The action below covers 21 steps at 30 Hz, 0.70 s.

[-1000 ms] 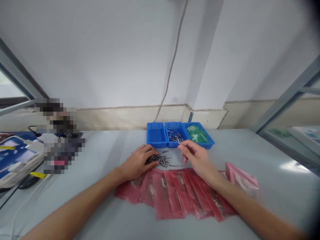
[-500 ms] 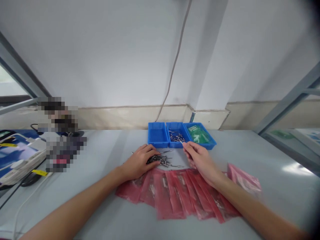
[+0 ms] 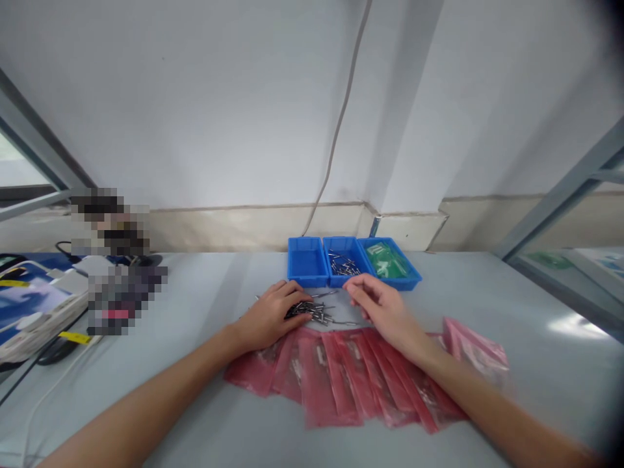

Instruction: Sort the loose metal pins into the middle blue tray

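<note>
My left hand (image 3: 273,316) lies on the table with its fingers apart, cupped beside a loose pile of slim metal pins (image 3: 319,313). Some of the pins are hidden under its fingers. Thumb and forefinger of my right hand (image 3: 377,305) are pinched together just in front of the middle blue bin; whether a small part sits between them I cannot make out. In that middle bin (image 3: 343,281) lie more metal pins (image 3: 344,265). Red translucent bags (image 3: 331,383) with small metal parts inside overlap in a row below both hands.
A blue bin with nothing in it (image 3: 307,283) stands left of the middle one, and a blue bin (image 3: 414,281) with green bags (image 3: 387,260) stands right. At the left are a power strip (image 3: 46,325), cables and a pixelated area. A wall closes off the back.
My right hand has moved slightly left and toward me, away from the middle bin. The thin metal pin at its fingertips no longer shows. My left hand has stayed in place.
</note>
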Available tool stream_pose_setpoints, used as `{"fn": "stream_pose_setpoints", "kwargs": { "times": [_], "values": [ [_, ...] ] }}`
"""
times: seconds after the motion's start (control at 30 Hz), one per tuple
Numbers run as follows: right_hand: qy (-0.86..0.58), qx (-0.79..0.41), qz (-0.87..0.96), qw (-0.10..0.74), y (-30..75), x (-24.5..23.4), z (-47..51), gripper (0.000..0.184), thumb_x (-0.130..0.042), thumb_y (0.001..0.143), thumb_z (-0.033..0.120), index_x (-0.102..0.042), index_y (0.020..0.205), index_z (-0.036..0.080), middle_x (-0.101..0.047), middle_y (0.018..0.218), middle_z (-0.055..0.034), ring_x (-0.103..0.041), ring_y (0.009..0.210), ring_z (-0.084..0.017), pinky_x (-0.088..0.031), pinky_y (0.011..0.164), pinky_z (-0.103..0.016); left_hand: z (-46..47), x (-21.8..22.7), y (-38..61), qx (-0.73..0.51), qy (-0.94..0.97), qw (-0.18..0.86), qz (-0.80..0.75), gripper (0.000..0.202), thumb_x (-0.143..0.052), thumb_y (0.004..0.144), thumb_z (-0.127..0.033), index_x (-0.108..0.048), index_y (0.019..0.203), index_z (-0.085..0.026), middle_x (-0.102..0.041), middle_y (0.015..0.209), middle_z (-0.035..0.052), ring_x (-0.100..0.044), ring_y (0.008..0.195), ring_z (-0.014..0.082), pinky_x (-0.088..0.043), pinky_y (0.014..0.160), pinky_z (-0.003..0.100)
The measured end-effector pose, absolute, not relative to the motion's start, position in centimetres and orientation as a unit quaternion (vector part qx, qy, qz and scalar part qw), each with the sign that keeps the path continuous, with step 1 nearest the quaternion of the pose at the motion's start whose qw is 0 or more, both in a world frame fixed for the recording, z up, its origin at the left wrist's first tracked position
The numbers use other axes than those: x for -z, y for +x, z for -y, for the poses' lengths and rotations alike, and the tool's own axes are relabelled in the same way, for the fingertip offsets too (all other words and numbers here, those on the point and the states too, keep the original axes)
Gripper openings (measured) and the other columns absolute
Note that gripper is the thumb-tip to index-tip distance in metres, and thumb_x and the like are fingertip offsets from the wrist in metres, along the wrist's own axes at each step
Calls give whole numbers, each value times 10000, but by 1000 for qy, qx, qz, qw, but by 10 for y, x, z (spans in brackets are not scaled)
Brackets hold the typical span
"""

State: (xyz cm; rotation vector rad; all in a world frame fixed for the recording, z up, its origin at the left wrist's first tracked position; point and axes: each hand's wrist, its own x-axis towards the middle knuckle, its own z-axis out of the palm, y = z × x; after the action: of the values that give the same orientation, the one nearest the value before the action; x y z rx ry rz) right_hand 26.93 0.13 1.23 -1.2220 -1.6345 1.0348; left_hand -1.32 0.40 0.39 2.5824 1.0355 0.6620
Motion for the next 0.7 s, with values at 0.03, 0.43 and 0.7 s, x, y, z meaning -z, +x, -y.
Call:
{"fn": "stream_pose_setpoints", "kwargs": {
  "times": [0.03,0.43,0.7],
  "values": [
    [-485,-374,692,383,269,-11,0,255,-610,1049,495,-703,1052,258,-656,859,-9,-614,727,-192,-506,671,-331,-4,-4,-13,-230,895,140,-356,269,-616,1111,-396,-679,1334,-258,-676,1267,77,-626,1184,267,-518,1090,471],
    [-443,-215,840,229,269,-9,8,156,-573,1091,204,-564,943,253,-650,1011,-19,-630,981,-241,-483,883,-389,-4,-2,-14,-229,893,137,-363,286,-617,1109,-406,-676,1345,-255,-670,1265,83,-618,1187,277,-525,1080,484],
    [-428,-208,849,230,273,-5,12,136,-563,1098,196,-557,975,254,-642,1032,-30,-610,987,-250,-478,887,-407,-4,-2,-14,-221,893,135,-369,278,-628,1105,-397,-678,1336,-250,-663,1278,80,-616,1194,276,-515,1097,487]
  ]
}}
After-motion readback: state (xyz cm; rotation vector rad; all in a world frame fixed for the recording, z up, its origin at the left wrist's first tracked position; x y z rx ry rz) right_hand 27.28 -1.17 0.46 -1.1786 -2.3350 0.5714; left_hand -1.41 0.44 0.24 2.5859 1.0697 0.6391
